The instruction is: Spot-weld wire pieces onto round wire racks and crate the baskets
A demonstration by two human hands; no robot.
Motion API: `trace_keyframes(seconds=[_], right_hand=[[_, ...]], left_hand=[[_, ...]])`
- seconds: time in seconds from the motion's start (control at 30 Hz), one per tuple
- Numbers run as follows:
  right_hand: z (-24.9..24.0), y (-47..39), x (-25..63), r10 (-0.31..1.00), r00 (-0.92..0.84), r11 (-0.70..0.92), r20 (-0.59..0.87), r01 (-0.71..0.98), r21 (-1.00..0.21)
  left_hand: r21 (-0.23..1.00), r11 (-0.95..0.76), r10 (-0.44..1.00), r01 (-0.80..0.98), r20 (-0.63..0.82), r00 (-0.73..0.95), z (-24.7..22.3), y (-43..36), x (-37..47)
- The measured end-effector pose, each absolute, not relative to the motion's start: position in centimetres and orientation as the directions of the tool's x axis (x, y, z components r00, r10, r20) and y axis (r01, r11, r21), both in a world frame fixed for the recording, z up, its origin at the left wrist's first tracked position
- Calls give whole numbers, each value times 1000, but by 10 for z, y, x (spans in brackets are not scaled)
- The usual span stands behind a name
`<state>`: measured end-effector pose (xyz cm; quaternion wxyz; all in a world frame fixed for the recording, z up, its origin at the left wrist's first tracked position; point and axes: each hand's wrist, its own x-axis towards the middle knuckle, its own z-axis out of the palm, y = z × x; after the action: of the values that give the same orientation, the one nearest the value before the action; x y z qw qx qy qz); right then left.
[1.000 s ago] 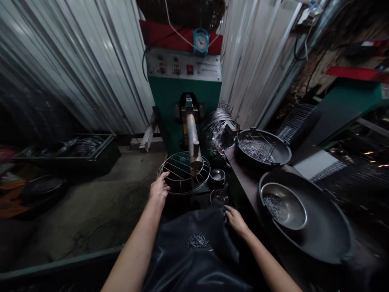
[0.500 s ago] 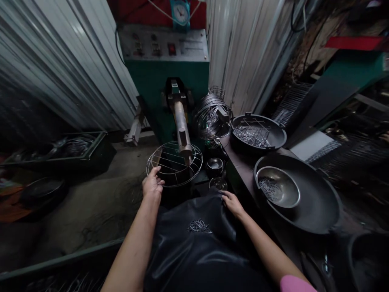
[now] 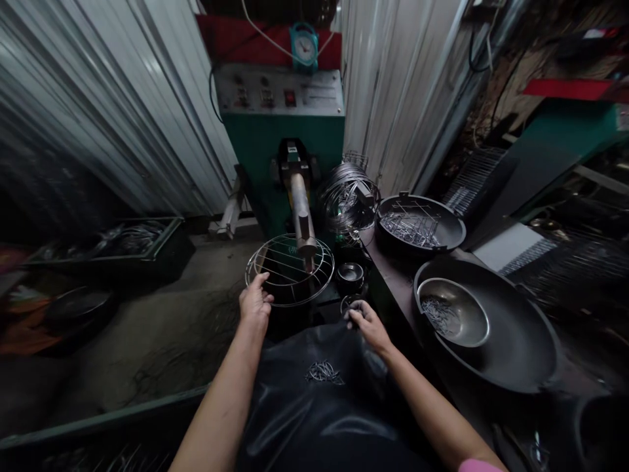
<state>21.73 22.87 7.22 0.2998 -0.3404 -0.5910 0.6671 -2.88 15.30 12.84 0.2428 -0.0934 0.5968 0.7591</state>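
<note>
My left hand [image 3: 256, 303] is closed on the near left rim of a round wire rack [image 3: 289, 284]. The rack lies level under the round metal arm [image 3: 303, 223] of a green machine [image 3: 240, 147]. To its right, my right hand [image 3: 367, 324] has its fingers pinched together just above the edge of a dark apron [image 3: 295, 419]. Whatever those fingertips hold is too small to make out. A small heap of short curved wire pieces [image 3: 324, 372] rests on the apron between my forearms.
On the right bench, a metal bowl [image 3: 472, 311] with wire pieces sits inside a large dark pan [image 3: 525, 341]. Behind it stands another pan [image 3: 449, 229] of wire parts. A wire coil [image 3: 344, 196] is beside the machine. Green bins [image 3: 170, 246] stand at left.
My right hand has moved left and its fingers have drawn together over the apron edge. My left hand still holds the rack. The whole view has shifted slightly.
</note>
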Motion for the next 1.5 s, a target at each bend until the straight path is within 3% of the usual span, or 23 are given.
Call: trace_keyframes(seconds=[0.1, 0.17, 0.4, 0.87, 1.37, 1.5], right_hand=[[102, 222, 180, 772, -632, -36, 73, -158, -987], [110, 221, 156, 745, -652, 38, 143, -173, -984], [100, 228, 128, 732, -651, 311, 203, 54, -949], [98, 228, 121, 774, -607, 234, 181, 9, -972], [103, 242, 109, 773, -615, 206, 158, 8, -978], [103, 241, 124, 792, -601, 142, 106, 12, -990]], left_hand=[[841, -217, 284, -496, -432, -856, 126, 157, -23], [825, -241, 281, -511, -444, -851, 125, 159, -20], [840, -265, 260, -474, -411, -874, 121, 161, -24], [843, -274, 236, -462, -407, -882, 121, 166, -16], [805, -215, 153, -553, -532, -833, 119, 178, -20], [791, -166, 258, -589, -541, -800, 121, 164, -26]])
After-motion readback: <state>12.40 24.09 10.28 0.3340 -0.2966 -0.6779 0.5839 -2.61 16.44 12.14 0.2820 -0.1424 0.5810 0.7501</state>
